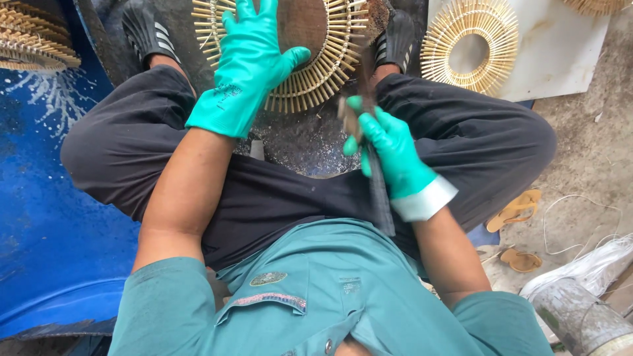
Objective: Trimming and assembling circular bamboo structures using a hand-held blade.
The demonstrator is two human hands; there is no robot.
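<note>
My left hand (247, 62), in a teal rubber glove, lies flat with fingers spread on a round ring of radiating bamboo sticks (323, 72) that rests on a dark round block between my knees. My right hand (389, 148), also gloved in teal with a white cuff, is closed around a long dark tool (377, 191) with a brush-like head. The tool's head sits just below the ring's lower right edge. I sit with legs apart in black trousers.
A second bamboo-stick ring (469, 45) lies on a white board (560, 46) at the upper right. More stick rings (33, 39) are stacked at the upper left above a blue barrel (46, 217). Sandals (514, 211), white cord and a grey pipe (580, 316) lie at the right.
</note>
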